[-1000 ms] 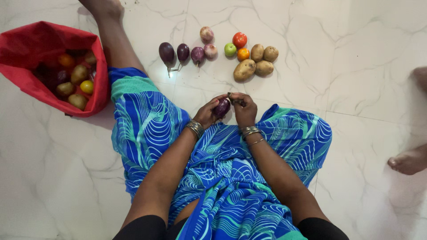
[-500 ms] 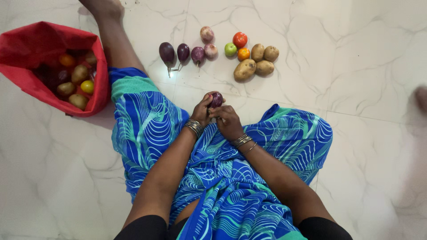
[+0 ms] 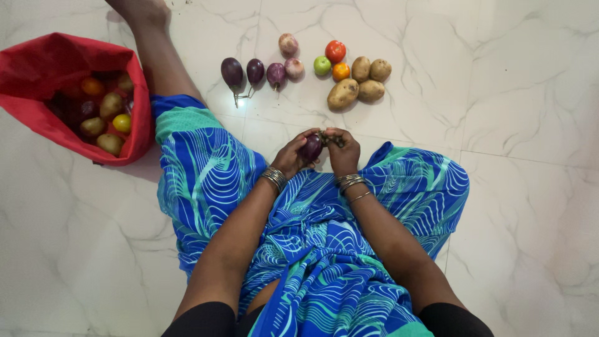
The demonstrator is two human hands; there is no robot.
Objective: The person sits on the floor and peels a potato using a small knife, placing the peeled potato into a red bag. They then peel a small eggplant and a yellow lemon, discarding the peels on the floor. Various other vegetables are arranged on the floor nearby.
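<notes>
As our left hand (image 3: pixel 292 156) cupped the small purple brinjal (image 3: pixel 311 147), our right hand (image 3: pixel 342 150) pinched its stem; tugging sideways could have sent it rolling.

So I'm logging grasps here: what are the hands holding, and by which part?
A small purple eggplant. The left hand cups its rounded body, and the right hand pinches the green stem end.

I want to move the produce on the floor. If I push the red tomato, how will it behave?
The tomato looks round and smooth, so it would probably roll on the glossy floor. It touches the green fruit and the orange one, so a push may shift them too. Its skin seems thin; press gently.
</notes>
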